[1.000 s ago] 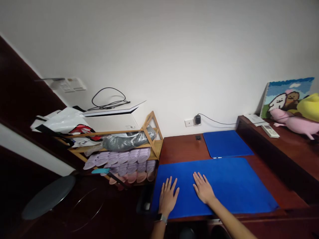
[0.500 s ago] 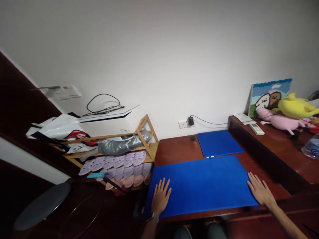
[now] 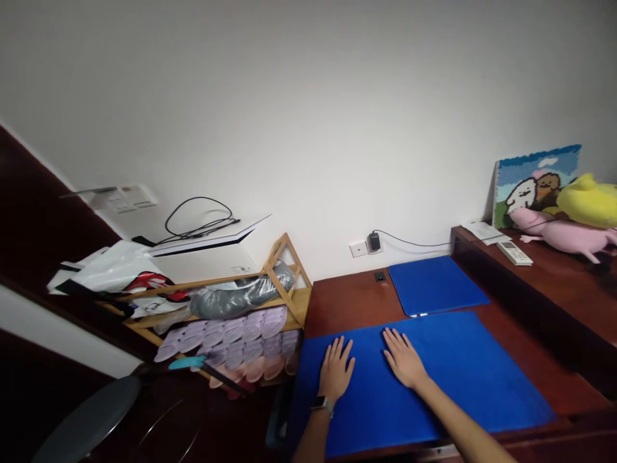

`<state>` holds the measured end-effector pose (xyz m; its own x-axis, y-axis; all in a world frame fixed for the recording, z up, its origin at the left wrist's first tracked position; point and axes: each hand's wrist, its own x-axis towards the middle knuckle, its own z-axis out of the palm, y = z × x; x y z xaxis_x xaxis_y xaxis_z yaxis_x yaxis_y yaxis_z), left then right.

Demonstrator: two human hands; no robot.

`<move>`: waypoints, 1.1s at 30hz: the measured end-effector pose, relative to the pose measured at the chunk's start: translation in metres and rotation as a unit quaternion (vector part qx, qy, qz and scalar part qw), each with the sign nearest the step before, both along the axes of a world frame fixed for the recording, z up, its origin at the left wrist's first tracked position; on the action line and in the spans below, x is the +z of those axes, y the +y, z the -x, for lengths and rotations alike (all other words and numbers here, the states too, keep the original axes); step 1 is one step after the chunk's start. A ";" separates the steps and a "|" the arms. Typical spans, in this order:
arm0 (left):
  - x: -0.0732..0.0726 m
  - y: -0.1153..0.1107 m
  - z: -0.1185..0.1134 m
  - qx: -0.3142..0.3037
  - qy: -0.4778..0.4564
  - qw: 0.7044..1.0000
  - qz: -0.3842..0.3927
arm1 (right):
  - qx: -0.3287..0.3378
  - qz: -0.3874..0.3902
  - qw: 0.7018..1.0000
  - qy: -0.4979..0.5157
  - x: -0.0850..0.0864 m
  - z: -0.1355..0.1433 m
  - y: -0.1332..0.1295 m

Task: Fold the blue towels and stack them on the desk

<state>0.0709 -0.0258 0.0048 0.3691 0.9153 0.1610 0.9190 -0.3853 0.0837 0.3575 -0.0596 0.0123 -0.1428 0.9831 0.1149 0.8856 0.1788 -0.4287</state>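
A: So where's the blue mat (image 3: pixel 467 366) at?
B: Lower centre of frame, already spread on the table (image 3: pixel 344 302). Left hand (image 3: pixel 336 373) and right hand (image 3: pixel 405 363) both lie palm-down on it, fingers out, gripping nothing.
A: Anything left?
B: No big folds showing. Smaller blue mat (image 3: pixel 436 283) above looks flat too. Bottom-right corner's blurry, can't swear to that.

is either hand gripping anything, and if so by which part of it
Nothing is held: the left hand and the right hand both lie open, palms down, on the larger blue mat.
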 end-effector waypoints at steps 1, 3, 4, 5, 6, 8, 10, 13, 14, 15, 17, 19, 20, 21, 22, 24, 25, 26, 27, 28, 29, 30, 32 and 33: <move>-0.001 0.006 -0.001 0.008 0.006 1.000 0.010 | 0.003 0.006 1.000 0.000 -0.003 0.007 0.006; -0.006 0.016 0.012 0.030 0.014 0.999 0.019 | -0.003 0.014 1.000 -0.006 -0.012 -0.004 0.014; -0.009 0.019 0.024 0.043 0.018 0.999 0.017 | -0.012 0.019 1.000 -0.013 -0.017 -0.022 0.016; -0.012 0.022 0.038 0.057 0.023 0.998 0.009 | -0.028 0.025 0.999 -0.025 -0.021 -0.045 0.017; -0.015 0.025 0.053 0.070 0.027 0.997 -0.003 | -0.052 0.034 0.997 -0.041 -0.026 -0.074 0.017; -0.022 0.028 0.079 0.093 0.035 0.995 -0.029 | -0.122 0.058 0.988 -0.080 -0.035 -0.140 0.014; -0.026 0.030 0.094 0.107 0.036 0.992 -0.048 | -0.202 0.087 0.969 -0.111 -0.043 -0.206 0.007; -0.029 0.031 0.098 0.112 0.037 0.991 -0.058 | -0.253 0.098 0.955 -0.123 -0.054 -0.275 -0.004; -0.029 0.031 0.097 0.112 0.040 0.991 -0.058 | -0.255 0.095 0.955 -0.122 -0.058 -0.287 -0.007; -0.029 0.031 0.095 0.111 0.043 0.991 -0.057 | -0.254 0.093 0.955 -0.120 -0.061 -0.294 -0.009; -0.030 0.032 0.093 0.111 0.052 0.991 -0.052 | -0.250 0.091 0.957 -0.118 -0.064 -0.297 -0.011; -0.029 0.033 0.093 0.113 0.063 0.991 -0.041 | -0.254 0.091 0.956 -0.114 -0.063 -0.292 -0.010; -0.028 0.034 0.093 0.114 0.071 0.990 -0.034 | -0.257 0.092 0.955 -0.112 -0.061 -0.289 -0.009; -0.026 0.036 0.093 0.116 0.079 0.990 -0.026 | -0.260 0.095 0.955 -0.109 -0.058 -0.286 -0.008; -0.024 0.037 0.094 0.118 0.088 0.989 -0.018 | -0.263 0.101 0.954 -0.105 -0.054 -0.285 -0.007; -0.016 0.041 0.095 0.120 0.105 0.987 -0.005 | -0.263 0.120 0.953 -0.091 -0.044 -0.287 -0.005; -0.012 0.043 0.094 0.119 0.112 0.987 0.000 | -0.261 0.130 0.953 -0.080 -0.039 -0.290 -0.004; -0.007 0.043 0.092 0.118 0.117 0.986 0.002 | -0.259 0.138 0.954 -0.067 -0.034 -0.293 -0.003; -0.002 0.043 0.087 0.114 0.118 0.986 0.000 | -0.258 0.143 0.954 -0.050 -0.029 -0.297 -0.003; 0.002 0.041 0.080 0.109 0.115 0.987 -0.008 | -0.257 0.145 0.955 -0.031 -0.026 -0.300 -0.003; 0.006 0.038 0.069 0.104 0.105 0.989 -0.020 | -0.258 0.143 0.955 -0.013 -0.023 -0.303 -0.003; 0.009 0.032 0.053 0.097 0.089 0.991 -0.033 | -0.260 0.138 0.956 0.002 -0.022 -0.306 -0.003; 0.013 0.014 0.006 0.065 0.041 0.996 -0.050 | -0.261 0.123 0.957 0.010 -0.022 -0.309 -0.003; 0.014 0.001 -0.026 0.037 0.012 0.998 -0.046 | -0.261 0.116 0.958 0.006 -0.024 -0.309 -0.003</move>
<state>0.0968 -0.0248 0.0190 0.3057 0.9217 0.2385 0.9465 -0.3215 0.0290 0.6664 -0.0627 -0.0116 0.3749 0.9198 -0.1162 0.8236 -0.3880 -0.4138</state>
